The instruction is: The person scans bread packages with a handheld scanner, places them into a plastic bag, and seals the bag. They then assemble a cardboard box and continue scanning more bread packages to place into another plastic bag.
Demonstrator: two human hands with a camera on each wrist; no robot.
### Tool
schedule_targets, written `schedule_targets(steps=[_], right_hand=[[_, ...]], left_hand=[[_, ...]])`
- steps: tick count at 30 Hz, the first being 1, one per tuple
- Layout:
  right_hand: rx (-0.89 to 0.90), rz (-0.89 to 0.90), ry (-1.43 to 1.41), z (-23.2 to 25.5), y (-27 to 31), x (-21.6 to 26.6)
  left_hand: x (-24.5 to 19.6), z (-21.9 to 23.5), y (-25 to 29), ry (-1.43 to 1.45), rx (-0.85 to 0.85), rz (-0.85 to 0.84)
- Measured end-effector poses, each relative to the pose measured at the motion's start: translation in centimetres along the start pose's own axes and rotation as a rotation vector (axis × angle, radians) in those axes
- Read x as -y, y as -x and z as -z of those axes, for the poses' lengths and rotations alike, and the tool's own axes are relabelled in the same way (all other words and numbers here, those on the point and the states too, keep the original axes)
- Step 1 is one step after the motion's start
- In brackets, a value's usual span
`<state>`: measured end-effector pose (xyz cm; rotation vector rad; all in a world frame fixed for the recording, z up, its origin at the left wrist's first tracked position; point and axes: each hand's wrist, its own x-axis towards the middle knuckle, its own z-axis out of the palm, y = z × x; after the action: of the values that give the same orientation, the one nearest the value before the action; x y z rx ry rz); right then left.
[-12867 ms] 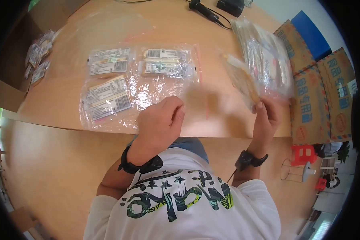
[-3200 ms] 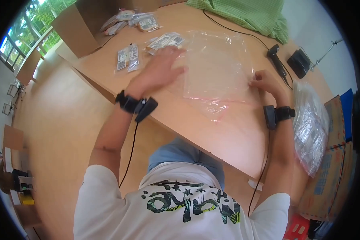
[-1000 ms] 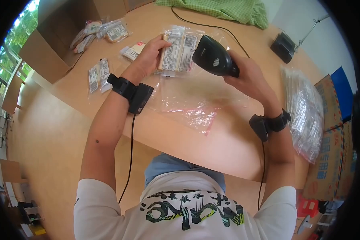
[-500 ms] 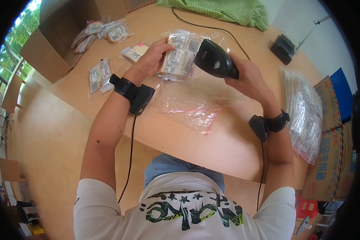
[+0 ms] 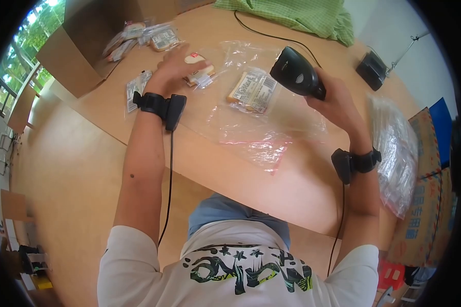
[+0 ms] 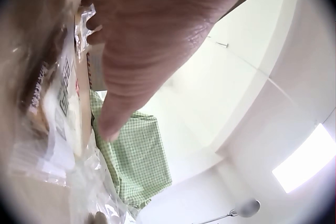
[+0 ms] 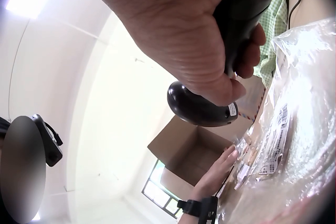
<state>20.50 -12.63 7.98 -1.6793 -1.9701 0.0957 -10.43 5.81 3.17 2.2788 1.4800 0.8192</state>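
Note:
My right hand [image 5: 335, 97] grips a black barcode scanner [image 5: 294, 70] by its handle, its head angled over a labelled bread pack [image 5: 252, 90]. That pack lies label up on a clear plastic bag [image 5: 256, 146] with a pink-red strip. My left hand [image 5: 175, 70] reaches out with straight fingers, thumb apart, beside and partly over a second bread pack [image 5: 202, 74] with a red mark. In the left wrist view, this pack [image 6: 63, 98] lies below the outstretched thumb. Another labelled pack [image 5: 134, 92] is partly hidden behind the left wrist.
A cardboard box [image 5: 69, 66] stands open at the back left, with several bread packs [image 5: 164, 38] by its mouth. A stack of clear bags [image 5: 392, 153] lies at right, beside printed cartons [image 5: 420, 220]. Green checked cloth [image 5: 302, 18] and a black stand [image 5: 371, 69] are at the back.
My left hand has let go of the labelled bread pack, which now lies on the clear bag, and has moved left to the red-marked pack. The right hand keeps hold of the scanner.

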Motion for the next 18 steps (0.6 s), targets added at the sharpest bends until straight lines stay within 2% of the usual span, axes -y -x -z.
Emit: schedule_targets(steps=[4,7,10,13,16,18], right_hand=[[0.019,0.002,0.022,0.1,-0.1,0.1],[0.018,0.003,0.020,0.0,0.0,0.1],[0.020,0.002,0.019,0.0,0.0,0.1],[0.015,0.009,0.025,0.0,0.0,0.2],[0.008,0.008,0.020,0.1,0.0,0.2],[0.000,0.006,0.012,0.1,0.0,0.2]], left_hand=[[-0.7,-1.0,-0.3,-0.143,0.301,-0.104],[-0.1,-0.8,0.1,-0.212,0.303,-0.234],[-2.0,0.2,0.9,-0.289,0.275,-0.208],[-2.9,-0.4,0.9,-0.302,0.089,-0.104],[-1.1,-0.2,-0.6,-0.344,-0.127,-0.049],[1.7,-0.7,-2.9,-0.279,-0.464,-0.028]])
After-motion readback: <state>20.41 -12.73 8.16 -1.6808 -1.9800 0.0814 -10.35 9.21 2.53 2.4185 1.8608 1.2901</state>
